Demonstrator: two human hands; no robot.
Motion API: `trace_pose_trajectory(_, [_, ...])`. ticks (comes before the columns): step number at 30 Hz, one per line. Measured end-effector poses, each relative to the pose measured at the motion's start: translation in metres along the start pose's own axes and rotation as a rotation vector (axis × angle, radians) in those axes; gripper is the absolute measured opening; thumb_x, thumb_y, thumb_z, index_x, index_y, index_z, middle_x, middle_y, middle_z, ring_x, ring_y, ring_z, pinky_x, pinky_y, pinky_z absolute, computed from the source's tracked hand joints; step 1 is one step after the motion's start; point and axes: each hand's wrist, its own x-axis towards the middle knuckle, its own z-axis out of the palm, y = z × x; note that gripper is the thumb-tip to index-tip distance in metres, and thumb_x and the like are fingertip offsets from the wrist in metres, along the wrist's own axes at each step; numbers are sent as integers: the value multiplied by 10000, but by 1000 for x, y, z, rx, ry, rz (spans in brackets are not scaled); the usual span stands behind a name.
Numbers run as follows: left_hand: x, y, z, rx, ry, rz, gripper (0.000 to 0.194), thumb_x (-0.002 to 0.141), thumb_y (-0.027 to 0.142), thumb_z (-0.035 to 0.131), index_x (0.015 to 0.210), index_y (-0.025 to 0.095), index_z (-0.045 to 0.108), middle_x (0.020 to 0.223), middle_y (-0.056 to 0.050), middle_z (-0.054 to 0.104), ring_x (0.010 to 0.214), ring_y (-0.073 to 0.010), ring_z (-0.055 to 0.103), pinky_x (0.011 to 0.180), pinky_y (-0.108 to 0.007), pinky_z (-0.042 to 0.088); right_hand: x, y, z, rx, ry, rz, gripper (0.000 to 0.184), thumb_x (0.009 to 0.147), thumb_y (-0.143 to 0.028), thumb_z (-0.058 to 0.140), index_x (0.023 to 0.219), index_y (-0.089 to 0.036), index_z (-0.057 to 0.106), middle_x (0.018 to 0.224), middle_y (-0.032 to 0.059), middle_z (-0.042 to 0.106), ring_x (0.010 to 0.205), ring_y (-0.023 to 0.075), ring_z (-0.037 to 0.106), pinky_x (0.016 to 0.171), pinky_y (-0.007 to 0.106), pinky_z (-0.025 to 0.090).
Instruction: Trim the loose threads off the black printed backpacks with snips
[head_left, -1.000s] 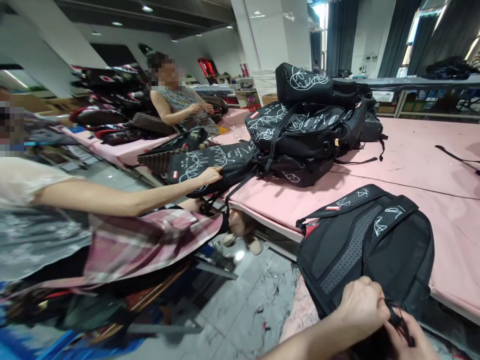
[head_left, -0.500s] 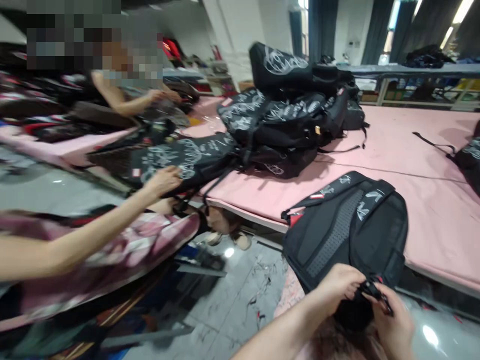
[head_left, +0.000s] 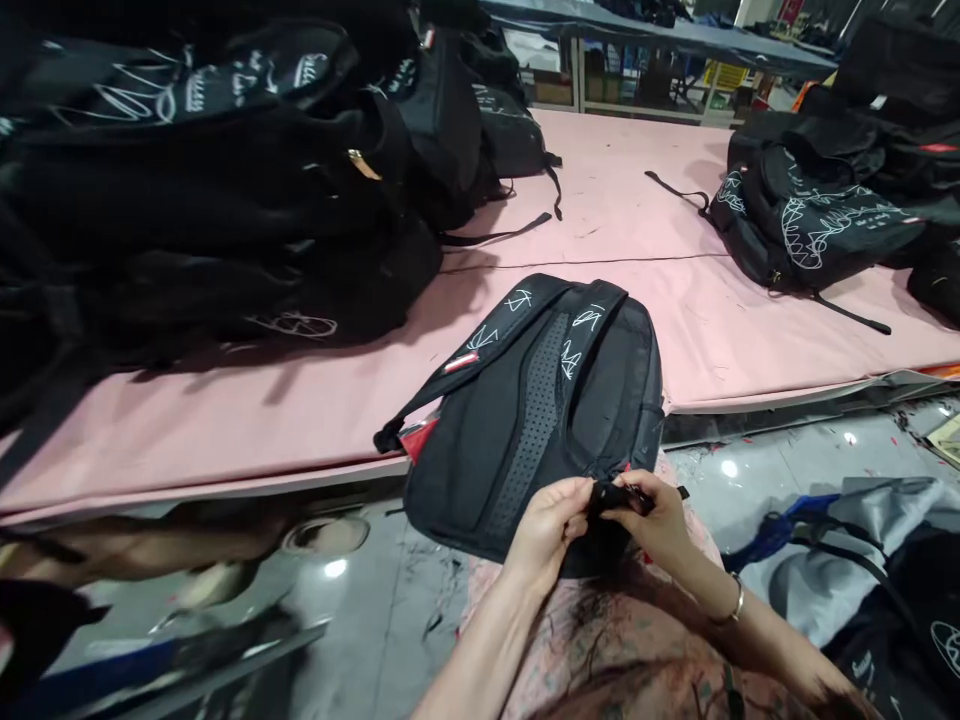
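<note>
A black backpack (head_left: pixel 480 460) lies with its padded back panel facing up, partly on the edge of the pink-covered table and partly over my lap. White scribbles mark its two shoulder straps (head_left: pixel 592 335). At its lower right corner, my left hand (head_left: pixel 553 515) pinches a black strap end (head_left: pixel 602 497). My right hand (head_left: pixel 656 512), with a bracelet at the wrist, grips the same strap close beside it. The fingers cover most of this piece, so whether a buckle is there I cannot tell.
Black printed backpacks (head_left: pixel 225 220) are piled on the pink table (head_left: pixel 315 420) at left. More backpacks (head_left: pixel 810 220) lie at right. Grey and black bags (head_left: pixel 825 560) sit low at my right. Another person's leg (head_left: pixel 187 550) shows below the table.
My view has turned right and come closer, so the co-worker's arms have left the frame and the right-hand backpacks have come in. Both hands still hold the strap.
</note>
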Motion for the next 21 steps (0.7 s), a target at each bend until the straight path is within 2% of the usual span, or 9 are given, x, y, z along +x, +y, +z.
trace_pose_trajectory(6, [0, 4, 2, -76, -3, -49, 323, 565, 361, 760, 574, 134, 531, 517, 80, 268, 475, -39, 140, 418, -192, 112, 9, -10, -11, 27, -167, -4, 202, 665, -331, 700, 785, -190, 618, 698, -20, 564, 633, 126, 493, 575, 228, 399])
trace_pose_trajectory(8, [-1, 5, 2, -62, -21, -47, 344, 590, 396, 749, 583, 126, 536, 518, 81, 275, 472, -36, 160, 424, -187, 128, 15, -13, -18, 45, -256, -10, 217, 700, -354, 667, 827, -186, 616, 663, -33, 518, 599, 111, 457, 553, 219, 373])
trace_pose_trajectory(11, [-2, 4, 2, 58, -5, 31, 346, 621, 426, 722, 682, 104, 613, 528, 62, 357, 479, -38, 230, 442, -185, 167, 23, -18, -25, 34, -328, -3, 216, 761, -390, 592, 804, -178, 601, 610, -44, 459, 554, 99, 409, 517, 212, 335])
trace_pose_trajectory(14, [-5, 0, 4, 250, 55, 124, 306, 589, 355, 737, 740, 105, 647, 535, 54, 417, 497, -47, 307, 473, -189, 214, 22, -22, -21, 7, -329, 20, 226, 765, -399, 579, 731, -177, 568, 579, -50, 418, 520, 93, 370, 479, 207, 301])
trace_pose_trajectory(17, [-6, -4, 3, 437, 119, 232, 206, 573, 239, 716, 736, 124, 664, 540, 60, 418, 503, -57, 340, 493, -197, 264, 15, -22, -15, 3, -239, 35, 227, 758, -400, 581, 715, -178, 563, 555, -52, 405, 494, 95, 364, 463, 210, 308])
trace_pose_trajectory(19, [-7, -5, 1, 562, 156, 337, 151, 602, 182, 672, 747, 144, 687, 640, 27, 494, 552, -71, 410, 522, -203, 322, 12, -15, -12, 9, -168, 55, 245, 744, -421, 590, 740, -177, 580, 569, -37, 457, 502, 108, 409, 461, 213, 346])
trace_pose_trajectory(21, [-11, -5, 1, 651, 197, 417, 165, 643, 154, 625, 786, 168, 705, 766, -7, 553, 605, -83, 470, 561, -211, 379, 12, -5, -10, 5, -161, 88, 281, 698, -443, 624, 757, -169, 602, 595, -15, 526, 511, 123, 463, 452, 216, 386])
